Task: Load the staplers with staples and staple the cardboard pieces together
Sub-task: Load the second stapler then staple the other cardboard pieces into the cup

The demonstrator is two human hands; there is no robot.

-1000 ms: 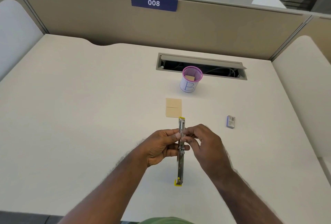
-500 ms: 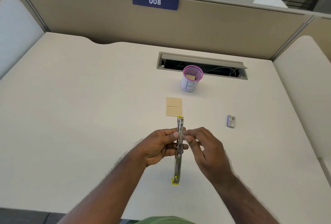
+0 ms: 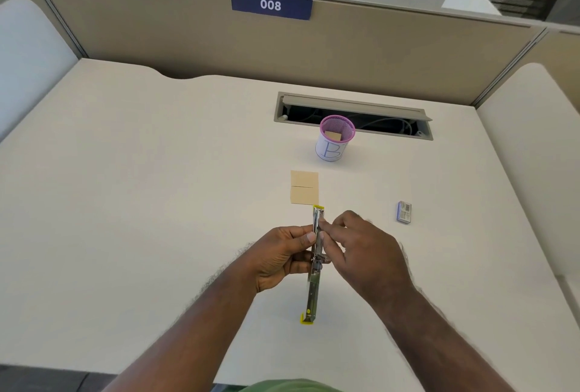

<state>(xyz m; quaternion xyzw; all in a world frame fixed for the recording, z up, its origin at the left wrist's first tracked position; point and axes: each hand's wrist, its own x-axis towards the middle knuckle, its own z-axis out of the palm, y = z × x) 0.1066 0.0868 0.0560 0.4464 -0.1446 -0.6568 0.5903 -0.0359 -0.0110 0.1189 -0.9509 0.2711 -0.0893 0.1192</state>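
A metal stapler with yellow ends [image 3: 314, 291] is swung fully open into one long strip, pointing away from me. My left hand [image 3: 279, 258] grips it around the middle hinge. My right hand [image 3: 361, 250] presses its fingertips against the far half's channel; whether it pinches staples is too small to tell. Two tan cardboard pieces [image 3: 304, 187] lie flat, edge to edge, just beyond the stapler's far tip. A small blue staple box [image 3: 404, 212] lies on the desk to the right.
A pink mesh cup marked B [image 3: 335, 140] with a cardboard piece inside stands behind the cardboard. An open cable slot [image 3: 351, 109] runs along the back of the cream desk [image 3: 157, 203]. Partition walls enclose the desk on three sides.
My right hand's fingers have shifted slightly along the stapler's far half. The left hand and the stapler have stayed nearly in place.
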